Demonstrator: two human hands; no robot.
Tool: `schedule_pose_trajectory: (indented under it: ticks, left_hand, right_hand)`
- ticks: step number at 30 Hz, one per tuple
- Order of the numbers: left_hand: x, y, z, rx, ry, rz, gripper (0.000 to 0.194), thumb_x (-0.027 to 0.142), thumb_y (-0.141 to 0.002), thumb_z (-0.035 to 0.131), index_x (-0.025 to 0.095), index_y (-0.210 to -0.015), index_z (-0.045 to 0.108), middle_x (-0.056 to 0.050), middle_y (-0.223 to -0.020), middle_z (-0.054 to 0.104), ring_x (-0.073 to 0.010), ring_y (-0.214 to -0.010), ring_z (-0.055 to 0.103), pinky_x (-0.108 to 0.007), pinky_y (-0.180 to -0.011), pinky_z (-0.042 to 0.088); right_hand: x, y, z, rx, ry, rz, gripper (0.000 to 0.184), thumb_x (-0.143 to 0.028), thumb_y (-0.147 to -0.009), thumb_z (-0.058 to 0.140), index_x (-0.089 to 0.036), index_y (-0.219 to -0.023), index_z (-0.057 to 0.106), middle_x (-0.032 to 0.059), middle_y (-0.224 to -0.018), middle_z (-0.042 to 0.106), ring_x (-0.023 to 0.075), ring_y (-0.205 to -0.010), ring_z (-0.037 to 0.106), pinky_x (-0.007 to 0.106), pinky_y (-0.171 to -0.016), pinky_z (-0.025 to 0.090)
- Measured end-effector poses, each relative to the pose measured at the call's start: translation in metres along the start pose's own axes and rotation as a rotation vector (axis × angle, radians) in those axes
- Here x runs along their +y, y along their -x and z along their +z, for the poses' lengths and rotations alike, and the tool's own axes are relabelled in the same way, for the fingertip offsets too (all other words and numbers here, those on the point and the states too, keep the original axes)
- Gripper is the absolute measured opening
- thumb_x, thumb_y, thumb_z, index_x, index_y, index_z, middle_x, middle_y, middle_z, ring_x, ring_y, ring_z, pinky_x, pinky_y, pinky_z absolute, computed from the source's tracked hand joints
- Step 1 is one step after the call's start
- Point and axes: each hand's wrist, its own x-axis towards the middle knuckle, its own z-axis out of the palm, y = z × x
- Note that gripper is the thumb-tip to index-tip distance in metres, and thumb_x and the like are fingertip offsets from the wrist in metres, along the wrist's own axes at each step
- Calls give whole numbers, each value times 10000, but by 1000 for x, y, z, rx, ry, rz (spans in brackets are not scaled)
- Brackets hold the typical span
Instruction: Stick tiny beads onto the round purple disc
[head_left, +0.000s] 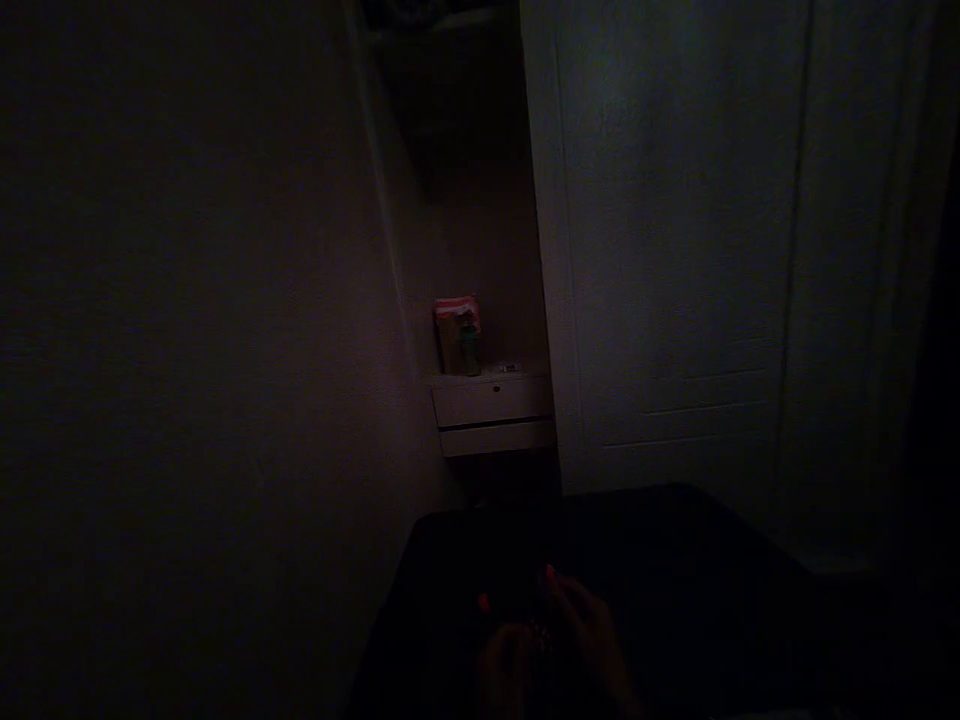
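Note:
Low in the head view, in very dim light, my left hand (506, 660) shows curled fingers. Whatever they hold is too dark to make out. Close beside it on the right, my right hand (592, 630) has its fingers drawn together, with a small red spot (551, 572) at their tips. Between the two hands lie tiny shiny specks (540, 637), whose kind I cannot tell. A small orange-red bit (484, 602) shows just beyond my left hand, over a dark surface (645, 530).
A pale wall (225, 350) rises on the left, and a large light panelled door (675, 250) stands on the right. In the recess between them, a red-and-white package (456, 303) and a green bottle-like item (470, 350) stand on a white drawer unit (491, 405).

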Motion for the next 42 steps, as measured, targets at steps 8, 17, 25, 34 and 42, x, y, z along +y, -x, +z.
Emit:
schedule_pose_trajectory:
  ticks: [8,17,25,34,42]
  left_hand:
    - [-7,-3,0,27,-9,18,775,877,-543,706,125,-729,719,-114,-708,684,-205,-666,607,-292,-637,481]
    - [14,5,1,30,107,-20,829,887,-466,730,105,-742,735,-113,-689,671,-170,-591,557,-279,-575,444]
    - [8,5,1,26,130,-36,708,772,-489,801,108,-726,729,-102,-657,665,-178,-580,577,-293,-590,453]
    - [19,8,2,23,86,-49,529,620,-509,827,128,-645,691,-82,-587,636,-183,-553,570,-300,-589,448]
    - [19,8,-2,28,48,-30,501,599,-521,828,135,-636,680,-84,-607,646,-186,-583,583,-296,-619,459]
  right_hand:
    - [-8,6,3,25,35,-20,667,-774,-783,621,-149,-978,751,117,-878,712,252,-779,652,313,-670,518]
    - [-11,2,1,0,68,-8,653,-780,-714,672,-153,-870,759,125,-869,711,264,-799,645,325,-696,518]
    - [-11,5,1,4,117,-43,660,-790,-741,638,-171,-932,768,136,-957,728,276,-856,679,319,-714,540]
    - [-14,9,5,1,42,-34,559,-718,-790,656,-169,-882,704,88,-809,660,229,-730,613,301,-635,500]
    - [-7,7,4,-10,75,-44,527,-681,-844,631,-164,-930,684,91,-904,669,223,-817,607,295,-707,502]
